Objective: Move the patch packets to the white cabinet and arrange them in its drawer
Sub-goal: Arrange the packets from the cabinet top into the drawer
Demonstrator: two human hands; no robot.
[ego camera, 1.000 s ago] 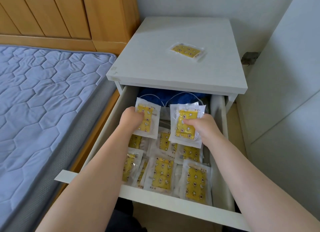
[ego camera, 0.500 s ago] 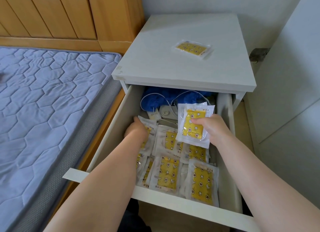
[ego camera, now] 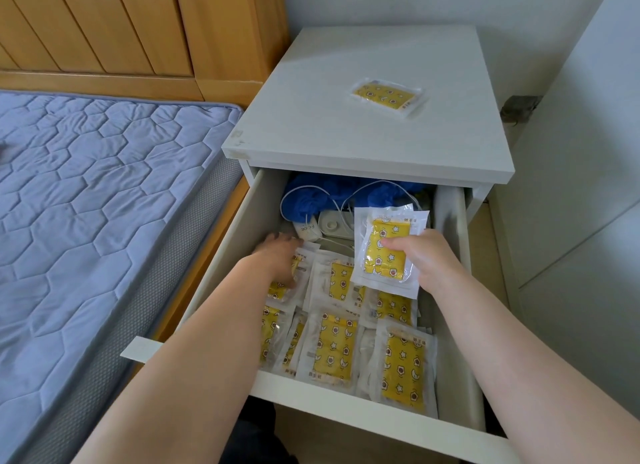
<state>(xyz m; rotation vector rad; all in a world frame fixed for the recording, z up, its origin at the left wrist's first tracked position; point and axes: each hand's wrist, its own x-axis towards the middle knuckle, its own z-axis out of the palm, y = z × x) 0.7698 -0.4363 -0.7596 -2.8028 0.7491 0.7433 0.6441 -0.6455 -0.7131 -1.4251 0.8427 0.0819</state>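
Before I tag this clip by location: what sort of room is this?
Most likely a bedroom: a blue quilted mattress lies against a wooden headboard, and a white cabinet stands beside it with its drawer pulled open.

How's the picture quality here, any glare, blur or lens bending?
Head view: soft, even daylight; the blue cloth is shadowed; plastic sheen on the held packet; left hand slightly soft; wide lens stretches things near the frame's edges.
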